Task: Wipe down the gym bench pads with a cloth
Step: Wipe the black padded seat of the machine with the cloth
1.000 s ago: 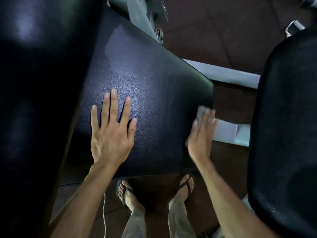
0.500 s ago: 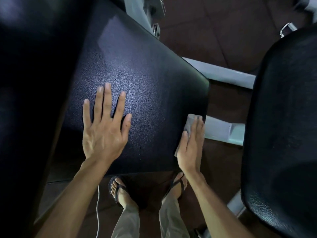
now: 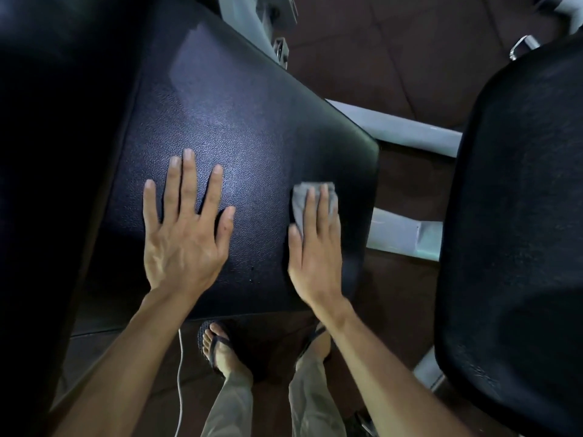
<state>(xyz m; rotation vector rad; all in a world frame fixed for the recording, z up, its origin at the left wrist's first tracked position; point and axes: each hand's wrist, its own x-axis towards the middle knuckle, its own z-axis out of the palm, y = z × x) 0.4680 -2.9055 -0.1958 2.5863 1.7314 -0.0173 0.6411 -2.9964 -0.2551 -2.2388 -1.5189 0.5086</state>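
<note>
Pressing flat on the black bench pad (image 3: 252, 121), both of the person's hands lie palm down with the fingers stretched out. The left hand (image 3: 186, 228) is spread wide on the grained vinyl and has nothing under it or in it. The right hand (image 3: 315, 247) is just as flat, its fingers close together, and it pins a small folded grey cloth (image 3: 304, 197) against the pad; the cloth sticks out past the fingertips and along the thumb side, so it is pressed rather than gripped. That hand and cloth sit near the pad's right edge, a little in from the rounded corner. A second black pad (image 3: 520, 231) stands well apart on the right, and a darker padded surface (image 3: 63, 152) fills the left side of the view. Pale grey frame bars (image 3: 400, 127) run between the two pads over a dark brown floor (image 3: 394, 42). Below the pad's near edge, two feet in flip-flops (image 3: 220, 351) stand on the floor.
</note>
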